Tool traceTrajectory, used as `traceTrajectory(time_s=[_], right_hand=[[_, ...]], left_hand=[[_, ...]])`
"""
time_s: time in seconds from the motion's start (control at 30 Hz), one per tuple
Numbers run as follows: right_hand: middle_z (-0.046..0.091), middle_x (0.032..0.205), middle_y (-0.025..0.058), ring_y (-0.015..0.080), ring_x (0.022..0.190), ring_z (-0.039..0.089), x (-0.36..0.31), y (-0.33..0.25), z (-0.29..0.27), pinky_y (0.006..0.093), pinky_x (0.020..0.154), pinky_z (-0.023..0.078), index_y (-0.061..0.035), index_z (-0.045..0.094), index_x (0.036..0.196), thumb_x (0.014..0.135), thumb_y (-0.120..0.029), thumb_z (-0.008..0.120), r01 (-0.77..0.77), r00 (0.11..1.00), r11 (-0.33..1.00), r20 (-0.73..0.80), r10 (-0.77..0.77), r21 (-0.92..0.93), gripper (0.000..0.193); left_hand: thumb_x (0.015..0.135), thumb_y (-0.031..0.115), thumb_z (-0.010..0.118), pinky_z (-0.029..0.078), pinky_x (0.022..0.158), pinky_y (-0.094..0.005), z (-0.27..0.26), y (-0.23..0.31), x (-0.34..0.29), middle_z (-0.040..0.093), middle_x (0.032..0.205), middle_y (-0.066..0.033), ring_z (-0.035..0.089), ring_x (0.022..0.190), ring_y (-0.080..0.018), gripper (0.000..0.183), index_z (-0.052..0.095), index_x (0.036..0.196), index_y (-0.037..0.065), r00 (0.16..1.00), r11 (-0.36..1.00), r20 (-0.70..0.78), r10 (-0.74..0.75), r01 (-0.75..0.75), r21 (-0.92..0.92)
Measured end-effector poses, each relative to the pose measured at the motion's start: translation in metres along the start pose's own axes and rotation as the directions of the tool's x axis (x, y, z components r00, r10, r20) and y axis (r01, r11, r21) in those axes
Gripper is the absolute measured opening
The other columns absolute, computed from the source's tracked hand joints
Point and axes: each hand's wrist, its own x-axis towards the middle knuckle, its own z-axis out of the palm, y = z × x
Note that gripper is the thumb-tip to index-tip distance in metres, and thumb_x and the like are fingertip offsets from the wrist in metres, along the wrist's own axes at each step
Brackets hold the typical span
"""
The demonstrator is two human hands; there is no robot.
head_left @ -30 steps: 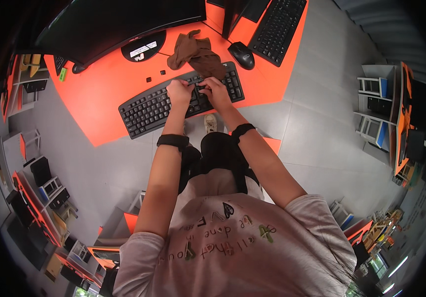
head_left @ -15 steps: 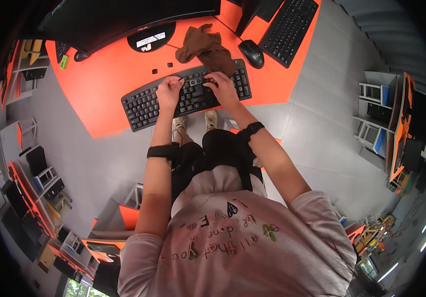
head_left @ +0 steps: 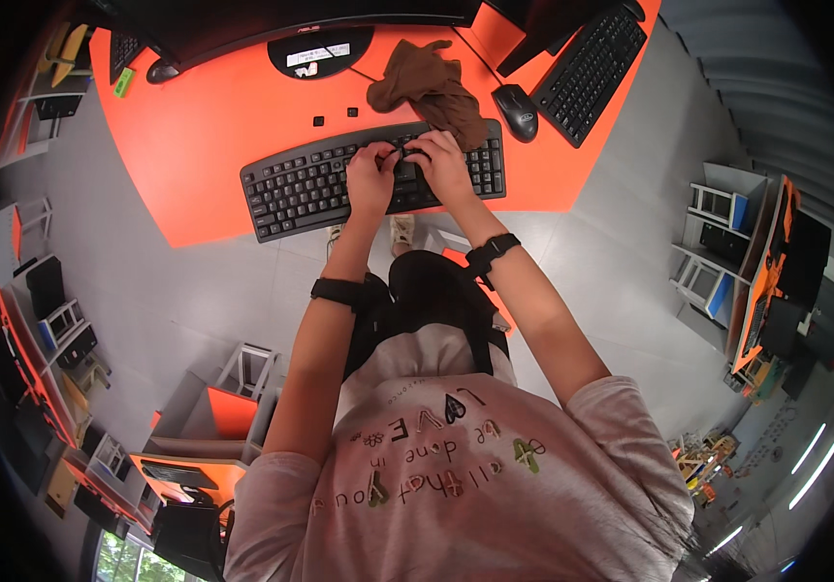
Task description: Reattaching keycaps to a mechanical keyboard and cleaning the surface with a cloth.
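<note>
A black keyboard [head_left: 296,201] lies at the near edge of the orange desk. Over its right half, my left hand [head_left: 371,177] and my right hand [head_left: 443,167] are close together, fingertips nearly meeting. Both have thumb and fingers drawn into a pinch. Something small and dark shows between the fingertips, too small to make out. Beyond the keyboard lie two loose black keycaps, a left keycap [head_left: 318,121] and a right keycap [head_left: 352,112]. A crumpled brown cloth [head_left: 425,82] rests behind my right hand, its near end against the keyboard's back edge.
A black mouse [head_left: 516,112] and a second black keyboard [head_left: 592,76] are at the right of the desk [head_left: 204,165]. At the back stands a monitor [head_left: 242,29] on its round black base [head_left: 286,60]. A small green object [head_left: 123,82] lies at the far left.
My left hand has moved right, toward my right hand, and their fingertips are now nearly together. The whole view has shifted a little. The keycaps and cloth keep their places on the desk.
</note>
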Motion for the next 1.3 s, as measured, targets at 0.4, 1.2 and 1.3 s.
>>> traceTrajectory(time_s=[0.4,1.2,1.3], right_hand=[[0.056,0.088,0.0066,0.0257,0.084,0.052,-0.010,0.002,0.002,0.0346,0.075,0.046,-0.0047,0.066,0.093,0.074,-0.009,0.066,0.186,0.982,0.945,0.032,-0.184,-0.270,0.019],[0.047,0.087,0.0083,0.0266,0.086,0.046,-0.021,-0.016,-0.009,0.0357,0.078,0.044,-0.0088,0.065,0.105,0.076,-0.006,0.063,-0.039,0.999,0.990,-0.019,0.037,-0.137,0.028],[0.046,0.087,0.0087,0.0271,0.087,0.046,-0.020,-0.019,-0.005,0.0360,0.079,0.044,-0.0093,0.065,0.105,0.076,-0.005,0.062,-0.052,0.998,0.990,-0.050,0.046,-0.133,0.029]], left_hand=[[0.075,0.005,0.070,0.048,0.057,-0.0285,0.000,-0.002,0.003,0.062,0.067,-0.0090,0.058,0.057,-0.0169,0.012,0.064,0.084,0.001,0.999,0.990,-0.021,-0.024,0.021,-0.136],[0.076,0.016,0.072,0.049,0.059,-0.0265,0.008,-0.001,0.001,0.065,0.071,-0.0086,0.062,0.062,-0.0150,0.015,0.069,0.083,0.003,0.997,0.997,0.016,-0.080,0.080,0.010],[0.075,0.015,0.073,0.048,0.057,-0.0268,0.013,-0.014,-0.001,0.063,0.069,-0.0083,0.060,0.059,-0.0151,0.015,0.070,0.081,0.003,0.992,0.999,-0.119,-0.041,0.044,0.022]])
